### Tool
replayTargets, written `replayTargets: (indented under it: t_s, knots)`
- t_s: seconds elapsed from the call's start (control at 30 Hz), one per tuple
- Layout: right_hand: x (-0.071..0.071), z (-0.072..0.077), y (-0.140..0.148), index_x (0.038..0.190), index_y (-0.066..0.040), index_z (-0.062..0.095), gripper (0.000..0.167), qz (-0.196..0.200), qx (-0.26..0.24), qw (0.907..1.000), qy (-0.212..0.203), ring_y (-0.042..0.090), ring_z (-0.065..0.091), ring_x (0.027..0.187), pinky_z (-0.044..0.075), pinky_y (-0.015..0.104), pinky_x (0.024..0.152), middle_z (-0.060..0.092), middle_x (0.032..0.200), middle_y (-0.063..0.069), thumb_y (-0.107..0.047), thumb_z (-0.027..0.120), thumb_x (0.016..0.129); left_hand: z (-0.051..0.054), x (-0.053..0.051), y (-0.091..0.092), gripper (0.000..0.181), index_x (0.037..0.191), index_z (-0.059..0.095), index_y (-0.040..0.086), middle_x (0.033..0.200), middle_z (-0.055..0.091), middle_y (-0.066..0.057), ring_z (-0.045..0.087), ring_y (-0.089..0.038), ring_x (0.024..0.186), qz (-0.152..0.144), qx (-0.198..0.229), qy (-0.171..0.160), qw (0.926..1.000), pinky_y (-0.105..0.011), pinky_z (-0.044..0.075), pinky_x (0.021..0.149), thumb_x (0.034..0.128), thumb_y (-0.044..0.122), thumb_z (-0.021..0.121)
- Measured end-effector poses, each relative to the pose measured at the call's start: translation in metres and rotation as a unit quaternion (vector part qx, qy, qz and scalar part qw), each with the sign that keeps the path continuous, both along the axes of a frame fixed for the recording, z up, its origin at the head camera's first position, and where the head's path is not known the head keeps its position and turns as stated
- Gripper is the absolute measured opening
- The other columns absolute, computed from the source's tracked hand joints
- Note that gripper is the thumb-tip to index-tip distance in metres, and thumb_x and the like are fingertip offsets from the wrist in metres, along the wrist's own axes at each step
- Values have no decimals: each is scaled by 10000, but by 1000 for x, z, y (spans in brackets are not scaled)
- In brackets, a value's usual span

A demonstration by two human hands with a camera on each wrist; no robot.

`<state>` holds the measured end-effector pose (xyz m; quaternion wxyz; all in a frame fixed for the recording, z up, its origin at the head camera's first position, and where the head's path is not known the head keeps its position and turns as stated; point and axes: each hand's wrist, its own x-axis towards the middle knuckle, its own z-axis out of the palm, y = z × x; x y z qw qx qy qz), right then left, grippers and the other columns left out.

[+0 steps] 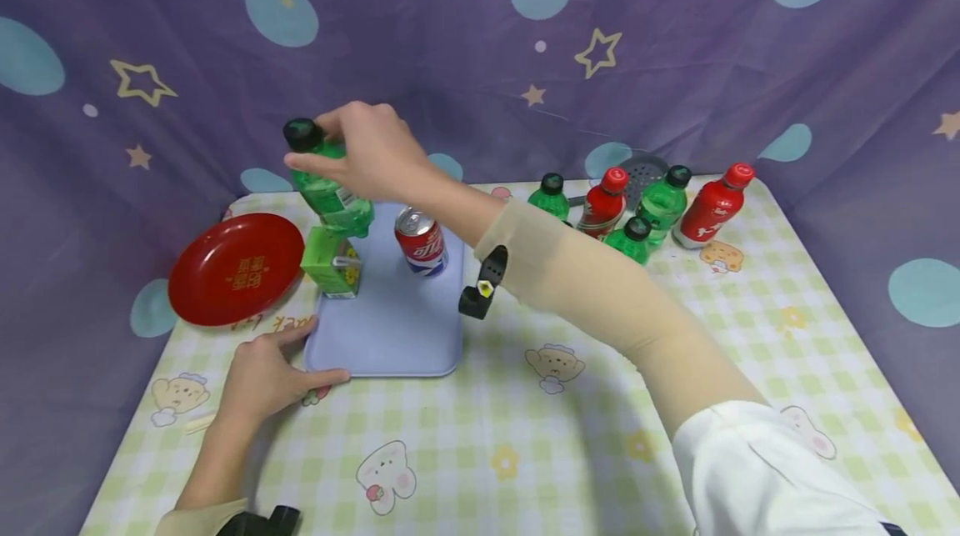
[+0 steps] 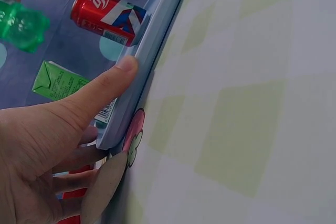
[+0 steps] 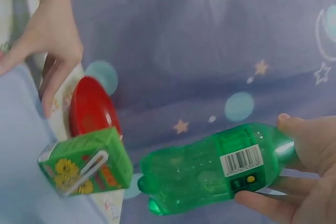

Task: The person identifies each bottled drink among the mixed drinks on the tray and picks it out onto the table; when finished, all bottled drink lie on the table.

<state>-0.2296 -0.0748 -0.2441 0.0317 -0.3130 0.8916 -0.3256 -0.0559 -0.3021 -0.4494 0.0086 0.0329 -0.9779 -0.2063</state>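
Note:
My right hand (image 1: 371,148) grips a green plastic bottle (image 3: 205,169) with a black cap by its upper part, tilted and raised over the back left of the blue tray (image 1: 390,336). On that tray stand a green drink carton (image 1: 322,262) with a straw on its side and a red soda can (image 1: 422,242). At the tray's near left corner is my left hand (image 1: 264,373), its thumb along the front rim and its fingers at the left side. In the left wrist view the thumb (image 2: 113,80) touches the rim; the fingers are partly hidden behind the corner.
A red plate (image 1: 225,269) lies left of the tray. At the back right stand several bottles, among them a red bottle (image 1: 712,207) and a green bottle (image 1: 663,204), with a dark perforated utensil (image 1: 643,172) behind them. A purple curtain (image 1: 465,36) hangs behind the table.

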Motion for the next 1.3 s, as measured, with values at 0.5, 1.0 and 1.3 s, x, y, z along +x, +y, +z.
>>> replayTargets:
  t_s: [0.5,1.0,1.3]
  knots:
    - [42,4,55,1356,-190,745,447,838,-663,9942,97,50,673,614,576,186,758,785,1293,-51,-461,733,1002,1,1,-1,1051,1422,656,30,1334,669,-319,648,-543,1232,16,15,-88,10000,-681,557,980,622,627,984]
    - [86,-8,127,1119,-188,814,181,1134,-1277,9850,235,52,809,930,633,211,809,819,1089,-49,-289,804,969,-1,0,-3,1053,1406,672,23,1362,657,-309,657,-514,1244,-98,125,91,9998,-653,578,959,606,629,991]
    - [111,-26,175,915,-192,742,127,981,-1197,9867,506,-29,749,736,632,184,697,702,782,-112,-242,859,916,-2,0,-3,1071,1422,658,27,1390,639,-306,637,-512,1287,-46,107,-29,9999,-655,562,1002,608,642,985]
